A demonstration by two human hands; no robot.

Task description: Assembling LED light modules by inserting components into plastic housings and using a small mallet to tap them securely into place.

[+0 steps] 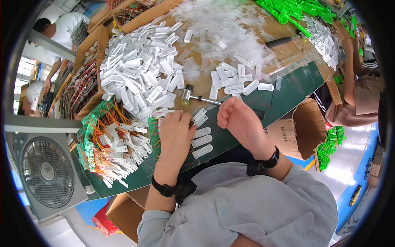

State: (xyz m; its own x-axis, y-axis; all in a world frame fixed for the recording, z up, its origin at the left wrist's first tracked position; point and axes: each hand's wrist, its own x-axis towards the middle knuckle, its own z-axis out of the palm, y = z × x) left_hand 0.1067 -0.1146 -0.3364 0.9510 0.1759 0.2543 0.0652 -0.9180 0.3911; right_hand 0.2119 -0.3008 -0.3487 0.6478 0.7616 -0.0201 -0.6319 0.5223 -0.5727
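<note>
My left hand (175,129) lies palm down on the green table, its thumb apart from the fingers; anything beneath the palm is hidden. Close to its left edge is a green circuit board strip (154,138). To its right lie three white round-ended strips (201,140), with a white plate with holes (200,117) just above them. My right hand (238,117) is curled, and whatever its fingers may hold is hidden. Behind it, a hammer (201,99) rests on the table, its shaft partly covered by the hand and its dark grip (259,114) showing beyond.
White plastic shells (140,66) are heaped at the left, beside clear film pieces (222,29). Wired boards and white plates (119,148) pile up near a fan (47,171). A cardboard box (284,131) stands at the right table edge. Other people work on both sides.
</note>
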